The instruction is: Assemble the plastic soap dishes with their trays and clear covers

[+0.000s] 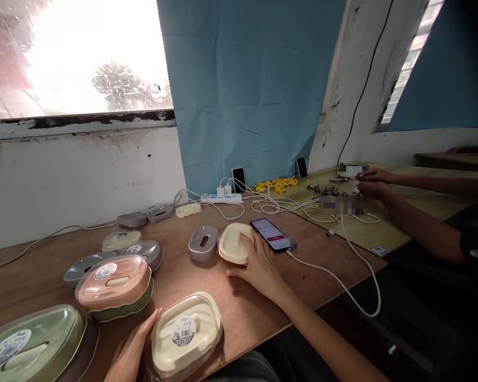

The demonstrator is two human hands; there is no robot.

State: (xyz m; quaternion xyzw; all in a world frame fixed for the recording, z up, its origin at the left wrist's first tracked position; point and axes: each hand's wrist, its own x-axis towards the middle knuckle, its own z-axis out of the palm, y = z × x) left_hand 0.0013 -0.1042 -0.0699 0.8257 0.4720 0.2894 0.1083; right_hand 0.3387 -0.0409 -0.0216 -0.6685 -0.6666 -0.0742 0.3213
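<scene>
Nearest the camera, the person's left hand (129, 350) lies alongside a labelled cream box (203, 323) near the table (175, 276) edge, fingers together, thumb hidden. The box looks light, stiff and slick, its clear cover perhaps brittle; opposite rims seem the safest hold. Farther right, the right hand (261, 265) spreads thumb and fingers over an unlabelled cream box (231, 241).

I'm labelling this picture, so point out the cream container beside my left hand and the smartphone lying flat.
Cream container (184, 331): head view, on its round label.
Smartphone (271, 235): head view, on its lit screen.
</scene>
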